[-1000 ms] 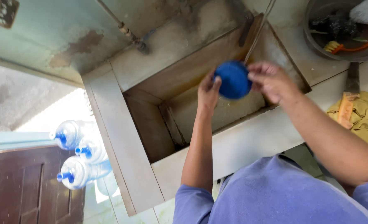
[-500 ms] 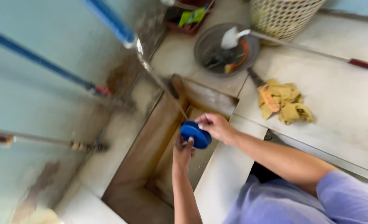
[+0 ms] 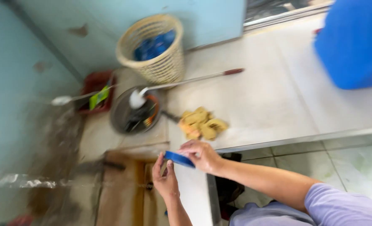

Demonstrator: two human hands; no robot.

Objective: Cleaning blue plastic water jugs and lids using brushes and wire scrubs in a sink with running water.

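Both hands hold a flat blue lid [image 3: 179,159] over the rim of a trough [image 3: 123,188] — the right hand [image 3: 202,157] has its fingers clenched over the top edge, the left hand [image 3: 165,180] pinches it from below. Beyond the fingers on the bench [image 3: 269,104] lie yellow rags [image 3: 200,122], a dark bowl [image 3: 135,111] and a wicker basket [image 3: 152,48] (all blurred).

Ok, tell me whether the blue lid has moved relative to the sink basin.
Yes. The blue lid now sits lower, at the sink basin front edge, between both hands.
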